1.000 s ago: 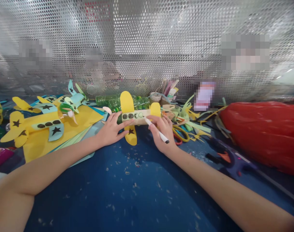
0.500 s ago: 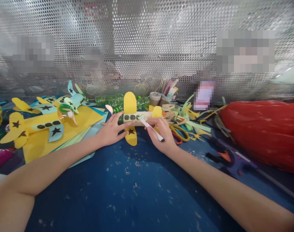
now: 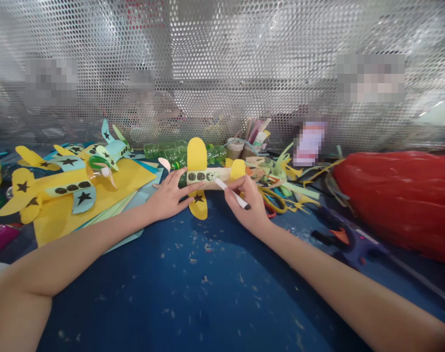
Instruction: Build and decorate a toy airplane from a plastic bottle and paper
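Note:
A toy airplane [image 3: 222, 174] made from a bottle wrapped in pale paper lies crosswise at the middle, with yellow paper wings and a black star. Dark round windows run along its side; toward the tail, some are only outlined or partly filled. My left hand [image 3: 172, 195] holds its front end, fingers spread across the body and thumb by the lower wing. My right hand [image 3: 248, 203] is closed in a pinch around a white marker [image 3: 232, 194] with a black end. The marker's tip meets the paper by an outlined circle.
Finished paper airplanes [image 3: 66, 188] lie at left on yellow sheets [image 3: 134, 178]. Green bottles [image 3: 167, 150], cups of sticks [image 3: 237, 145], paper scraps [image 3: 291, 183] and scissors [image 3: 275, 200] lie behind. At right are a glue gun [image 3: 357, 239] and red plastic bag [image 3: 398, 200]. Perforated metal [image 3: 244, 58] stands behind.
The marker and right hand have shifted slightly right and down, and the marker leans a little flatter. The left hand keeps its place on the toy airplane.

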`<state>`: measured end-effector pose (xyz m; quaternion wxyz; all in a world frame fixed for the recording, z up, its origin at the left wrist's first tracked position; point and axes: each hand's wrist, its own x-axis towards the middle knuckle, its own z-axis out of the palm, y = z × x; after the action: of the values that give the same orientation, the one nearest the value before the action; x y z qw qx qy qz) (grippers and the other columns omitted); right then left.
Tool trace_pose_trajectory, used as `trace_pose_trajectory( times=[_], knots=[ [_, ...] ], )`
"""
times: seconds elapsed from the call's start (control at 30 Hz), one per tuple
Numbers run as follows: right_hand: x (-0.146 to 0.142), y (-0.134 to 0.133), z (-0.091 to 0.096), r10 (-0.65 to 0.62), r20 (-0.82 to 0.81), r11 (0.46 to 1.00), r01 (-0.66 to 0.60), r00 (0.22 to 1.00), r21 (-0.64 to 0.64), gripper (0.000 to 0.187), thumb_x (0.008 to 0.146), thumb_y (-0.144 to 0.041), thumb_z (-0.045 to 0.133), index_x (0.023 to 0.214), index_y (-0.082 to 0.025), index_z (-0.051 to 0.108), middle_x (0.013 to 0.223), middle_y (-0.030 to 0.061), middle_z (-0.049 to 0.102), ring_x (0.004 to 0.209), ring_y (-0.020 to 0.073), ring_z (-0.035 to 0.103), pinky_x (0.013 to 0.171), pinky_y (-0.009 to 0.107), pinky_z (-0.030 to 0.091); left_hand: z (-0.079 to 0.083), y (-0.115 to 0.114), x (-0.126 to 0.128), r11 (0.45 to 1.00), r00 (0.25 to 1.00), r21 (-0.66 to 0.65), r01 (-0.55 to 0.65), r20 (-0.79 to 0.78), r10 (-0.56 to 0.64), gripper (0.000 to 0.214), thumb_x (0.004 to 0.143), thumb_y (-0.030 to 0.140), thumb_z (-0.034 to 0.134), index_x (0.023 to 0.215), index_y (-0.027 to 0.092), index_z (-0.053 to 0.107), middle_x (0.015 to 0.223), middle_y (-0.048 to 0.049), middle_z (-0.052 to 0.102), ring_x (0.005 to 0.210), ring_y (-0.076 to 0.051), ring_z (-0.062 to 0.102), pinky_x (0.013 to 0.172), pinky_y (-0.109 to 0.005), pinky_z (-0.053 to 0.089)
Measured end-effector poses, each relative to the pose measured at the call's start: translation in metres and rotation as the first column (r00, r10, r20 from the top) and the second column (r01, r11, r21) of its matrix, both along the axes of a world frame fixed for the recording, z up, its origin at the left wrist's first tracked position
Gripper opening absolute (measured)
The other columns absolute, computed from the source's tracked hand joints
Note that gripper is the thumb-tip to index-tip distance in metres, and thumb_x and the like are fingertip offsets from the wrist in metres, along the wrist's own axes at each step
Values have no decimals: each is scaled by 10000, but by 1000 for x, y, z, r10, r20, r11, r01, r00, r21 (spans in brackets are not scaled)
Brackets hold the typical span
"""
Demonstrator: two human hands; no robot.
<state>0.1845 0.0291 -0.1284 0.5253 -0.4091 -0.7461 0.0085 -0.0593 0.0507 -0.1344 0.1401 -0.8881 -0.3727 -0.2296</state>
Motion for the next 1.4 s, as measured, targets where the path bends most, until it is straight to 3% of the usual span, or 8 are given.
trace_pose_trajectory(
  times=[1.4],
  knots=[
    [-1, -1, 3, 62, 18, 997, -61, 998, -51, 122, 822, -192, 550, 754, -229, 456, 687, -18, 538, 646, 156, 525, 677, 339, 388, 4, -4, 2, 999, 1000, -32, -16, 2, 17, 475, 952, 333, 494, 1412, 413, 410, 1478, -82, 202, 1338, -378, 297, 1048, -588, 355]
  ],
)
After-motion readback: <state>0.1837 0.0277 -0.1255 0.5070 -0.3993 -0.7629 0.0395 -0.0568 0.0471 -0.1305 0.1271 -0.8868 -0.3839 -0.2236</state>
